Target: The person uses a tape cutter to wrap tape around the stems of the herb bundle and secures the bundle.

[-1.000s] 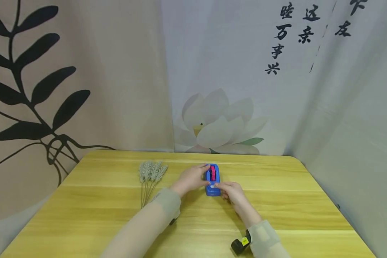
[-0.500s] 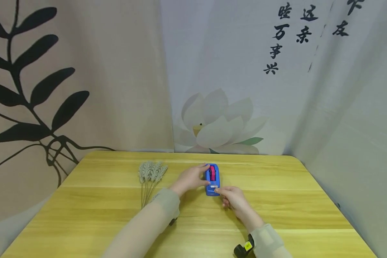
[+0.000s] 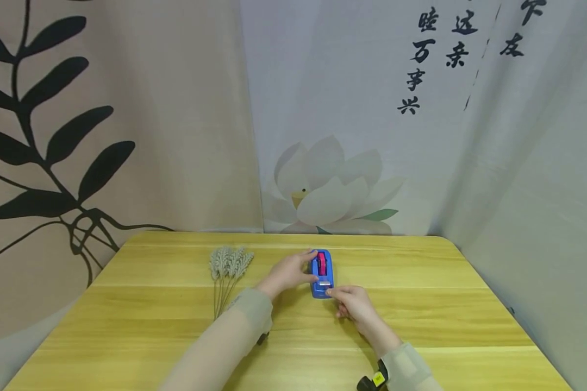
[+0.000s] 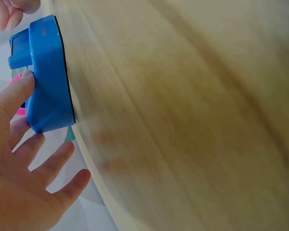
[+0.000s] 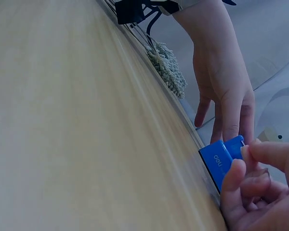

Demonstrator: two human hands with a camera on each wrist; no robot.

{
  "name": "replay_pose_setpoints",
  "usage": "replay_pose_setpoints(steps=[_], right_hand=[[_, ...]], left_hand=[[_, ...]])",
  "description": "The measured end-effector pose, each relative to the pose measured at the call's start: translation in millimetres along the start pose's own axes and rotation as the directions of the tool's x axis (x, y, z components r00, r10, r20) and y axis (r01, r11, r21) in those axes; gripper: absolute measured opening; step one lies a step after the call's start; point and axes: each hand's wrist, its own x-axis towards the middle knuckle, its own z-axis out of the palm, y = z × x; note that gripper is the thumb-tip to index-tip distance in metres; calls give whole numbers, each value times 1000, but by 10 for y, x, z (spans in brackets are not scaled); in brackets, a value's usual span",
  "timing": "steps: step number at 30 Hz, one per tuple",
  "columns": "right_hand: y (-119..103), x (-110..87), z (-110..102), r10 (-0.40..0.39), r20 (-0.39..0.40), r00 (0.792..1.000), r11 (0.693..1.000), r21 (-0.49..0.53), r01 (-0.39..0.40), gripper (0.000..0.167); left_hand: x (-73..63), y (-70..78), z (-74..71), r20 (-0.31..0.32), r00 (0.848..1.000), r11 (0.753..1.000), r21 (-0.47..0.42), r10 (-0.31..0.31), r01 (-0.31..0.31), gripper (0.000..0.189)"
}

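A blue tape dispenser [image 3: 323,290] with a pink roll core [image 3: 322,264] stands upright on the wooden table. My left hand [image 3: 287,273] holds it from the left, thumb and index finger on its body; in the left wrist view the other fingers [image 4: 62,159] are spread. At the dispenser's near end, my right hand [image 3: 356,304] has thumb and index finger together just past the cutter, pinching the tape's end. The clear tape itself hardly shows. In the right wrist view the right hand's other fingers [image 5: 255,185] are curled.
A bunch of dried grey-green flower stems [image 3: 230,266] lies left of the left forearm. The wooden table [image 3: 445,304] reaches back to a printed curtain [image 3: 200,136]. Each wrist wears a strapped band, with a black camera [image 3: 369,383] showing by the right one.
My right fingertips have moved slightly toward the near end of the dispenser, away from the cutter. The left hand and the dispenser have stayed in place; the head view has shifted a little.
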Motion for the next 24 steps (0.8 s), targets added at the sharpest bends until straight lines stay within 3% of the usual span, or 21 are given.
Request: replay_pose_setpoints(steps=[24], right_hand=[[-51,-121,-16,1,31,1000,1000,-19,-1,30]], left_hand=[[-3,-19,8,-2,1000,1000,-2,-2,2,73]])
